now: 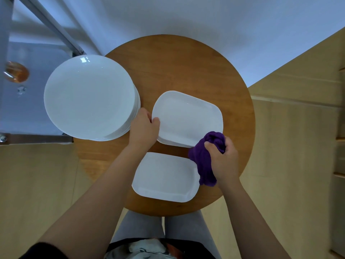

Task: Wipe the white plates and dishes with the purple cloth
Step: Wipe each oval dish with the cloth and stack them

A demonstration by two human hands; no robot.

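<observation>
A white rectangular dish (186, 116) sits at the middle of the round wooden table (179, 60). My left hand (143, 128) grips its left edge, thumb on the rim. My right hand (223, 159) holds the bunched purple cloth (203, 156) against the dish's near right corner. A second white rectangular dish (164, 176) lies nearer to me at the table's front. A tall stack of round white plates (89, 96) stands at the table's left and overhangs its edge.
A metal frame (54, 28) and a grey surface with a brownish round object (16, 71) lie to the far left. Light wooden flooring surrounds the table, and a white wall is behind it. My legs are under the table's front edge.
</observation>
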